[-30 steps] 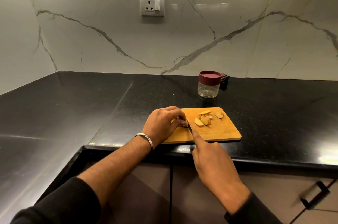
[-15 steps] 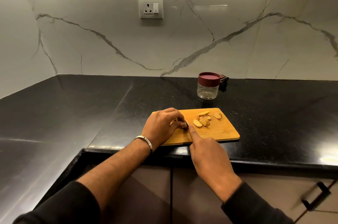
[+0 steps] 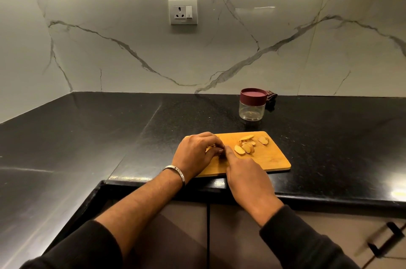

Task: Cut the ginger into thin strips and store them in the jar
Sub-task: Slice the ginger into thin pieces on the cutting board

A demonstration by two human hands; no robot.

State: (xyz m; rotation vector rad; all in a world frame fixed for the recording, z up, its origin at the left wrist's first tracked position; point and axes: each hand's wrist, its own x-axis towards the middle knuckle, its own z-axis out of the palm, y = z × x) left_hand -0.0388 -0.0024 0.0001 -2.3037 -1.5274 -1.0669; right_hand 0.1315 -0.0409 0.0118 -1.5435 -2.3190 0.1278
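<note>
A wooden cutting board (image 3: 270,159) lies at the front edge of the black counter. Several ginger slices (image 3: 246,148) are scattered across its far half. My left hand (image 3: 195,154) curls over a piece of ginger (image 3: 211,148) on the board's left end and holds it down; most of that piece is hidden. My right hand (image 3: 246,178) grips a knife with the index finger stretched along its back; the blade is hidden between the two hands. A clear jar (image 3: 252,105) with a maroon lid stands closed behind the board.
A small dark object (image 3: 271,97) lies right behind the jar against the marble wall. A wall socket (image 3: 182,11) sits above. The black counter (image 3: 87,137) wraps around to the left. A cabinet handle (image 3: 386,238) shows at the lower right.
My right hand has slid forward, bringing its index finger up against my left fingers, and the short bit of blade seen earlier is now covered. The slices have stayed put.
</note>
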